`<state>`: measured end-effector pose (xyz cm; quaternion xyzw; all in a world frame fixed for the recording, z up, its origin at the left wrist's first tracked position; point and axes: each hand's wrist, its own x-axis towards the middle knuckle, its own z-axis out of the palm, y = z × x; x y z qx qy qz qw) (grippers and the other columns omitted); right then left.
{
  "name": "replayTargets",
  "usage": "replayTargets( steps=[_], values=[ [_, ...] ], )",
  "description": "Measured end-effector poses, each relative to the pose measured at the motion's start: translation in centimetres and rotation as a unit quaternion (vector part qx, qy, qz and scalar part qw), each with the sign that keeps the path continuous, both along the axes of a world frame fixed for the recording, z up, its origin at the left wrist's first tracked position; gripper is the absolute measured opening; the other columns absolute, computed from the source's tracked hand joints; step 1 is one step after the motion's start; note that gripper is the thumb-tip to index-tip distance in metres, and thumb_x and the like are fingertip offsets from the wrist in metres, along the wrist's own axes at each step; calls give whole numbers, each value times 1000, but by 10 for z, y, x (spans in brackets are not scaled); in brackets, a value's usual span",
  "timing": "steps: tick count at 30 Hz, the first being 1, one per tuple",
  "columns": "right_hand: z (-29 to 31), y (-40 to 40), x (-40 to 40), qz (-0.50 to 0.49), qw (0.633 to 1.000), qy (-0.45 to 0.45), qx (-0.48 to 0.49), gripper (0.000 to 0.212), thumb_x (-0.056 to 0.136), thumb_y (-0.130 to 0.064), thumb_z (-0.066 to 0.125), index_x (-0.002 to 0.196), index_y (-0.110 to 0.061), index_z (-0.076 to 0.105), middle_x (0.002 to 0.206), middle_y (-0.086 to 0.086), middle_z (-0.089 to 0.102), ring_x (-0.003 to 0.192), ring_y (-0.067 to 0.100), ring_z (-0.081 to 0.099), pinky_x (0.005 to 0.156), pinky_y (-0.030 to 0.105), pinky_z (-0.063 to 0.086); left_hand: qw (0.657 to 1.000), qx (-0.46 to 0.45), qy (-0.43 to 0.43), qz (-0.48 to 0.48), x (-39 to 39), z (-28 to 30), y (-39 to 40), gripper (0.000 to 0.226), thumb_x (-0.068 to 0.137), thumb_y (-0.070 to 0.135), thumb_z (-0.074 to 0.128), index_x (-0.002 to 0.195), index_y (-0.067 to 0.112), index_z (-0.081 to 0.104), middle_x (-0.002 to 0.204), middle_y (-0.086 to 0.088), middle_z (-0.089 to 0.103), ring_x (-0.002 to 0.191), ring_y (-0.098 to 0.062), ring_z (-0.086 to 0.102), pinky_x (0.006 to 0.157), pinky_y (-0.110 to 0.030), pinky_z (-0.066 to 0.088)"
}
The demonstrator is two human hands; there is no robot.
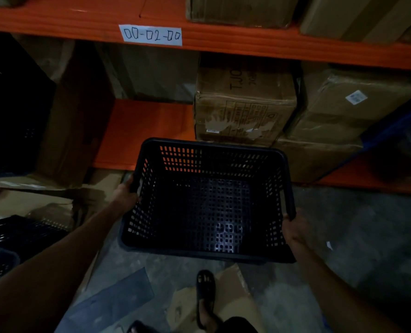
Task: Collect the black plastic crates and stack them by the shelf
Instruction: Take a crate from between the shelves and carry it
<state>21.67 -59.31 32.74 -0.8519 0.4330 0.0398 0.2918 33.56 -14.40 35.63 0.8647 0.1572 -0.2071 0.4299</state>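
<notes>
I hold an empty black perforated plastic crate (pixel 206 200) in the air in front of me, above the concrete floor and just short of the orange shelf (pixel 142 131). My left hand (pixel 125 197) grips its left rim. My right hand (pixel 294 230) grips its right rim. More black crates (pixel 10 239) lie at the lower left on the floor, partly cut off by the frame edge. Another dark crate (pixel 12 104) sits in shadow on the left of the shelf.
Cardboard boxes (pixel 245 104) fill the right of the lower shelf and the level above. A paper label (pixel 151 35) is stuck on the orange beam. Flattened cardboard (pixel 226 299) lies on the floor under my sandalled foot (pixel 205 294). A bare orange patch lies mid-shelf.
</notes>
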Motion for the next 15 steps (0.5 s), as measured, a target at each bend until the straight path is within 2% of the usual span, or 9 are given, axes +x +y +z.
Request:
replayTargets(
  steps=[1,3,4,5,7,11,15],
  values=[
    [1,0,2,-4,1000,6,-2,32,88,-16,55,117,-2,55,109,31,63,99,46,62,87,49,51,1000,12,6,-2,2,-3,3,66,79,5,67,139,22,48,124,-14,64,106,-30,64,92,-43,54],
    [-1,-1,0,-1,1000,14,-6,33,87,-18,55,117,-4,55,108,30,64,97,45,63,85,49,51,1000,14,14,6,-1,0,1,49,85,1,62,130,19,54,117,-13,64,87,-16,68,80,-31,57],
    [-1,-2,0,4,1000,17,-6,34,87,-19,54,119,-5,54,108,30,64,96,45,63,85,49,52,1000,22,20,0,-3,0,-2,43,89,-2,57,128,16,55,112,-10,61,78,-11,66,72,-26,54],
    [1,-1,0,3,1000,21,-8,36,88,-20,53,121,-6,53,109,30,64,96,45,63,85,49,52,999,28,26,-2,-5,-1,-5,47,89,-4,56,133,14,51,110,-8,57,77,-13,63,71,-26,50],
    [8,2,-1,-1,1000,18,-12,40,88,-18,52,127,-5,52,114,30,63,100,46,62,88,47,51,998,52,25,-11,-10,-2,-9,68,86,-1,60,147,17,36,115,-10,58,92,-23,59,78,-32,47],
    [8,2,-5,-3,1000,19,1,50,87,-20,50,134,-5,47,124,30,58,106,46,60,93,47,48,998,57,18,-35,-11,3,-14,87,77,14,63,154,21,21,131,-22,58,114,-39,59,94,-47,51],
    [15,3,-14,25,999,27,-28,60,90,-11,53,145,-3,32,142,29,43,124,45,47,105,46,37,994,83,11,-63,-11,3,-27,88,84,2,58,156,15,9,151,-26,37,132,-42,44,102,-43,41]
  ],
)
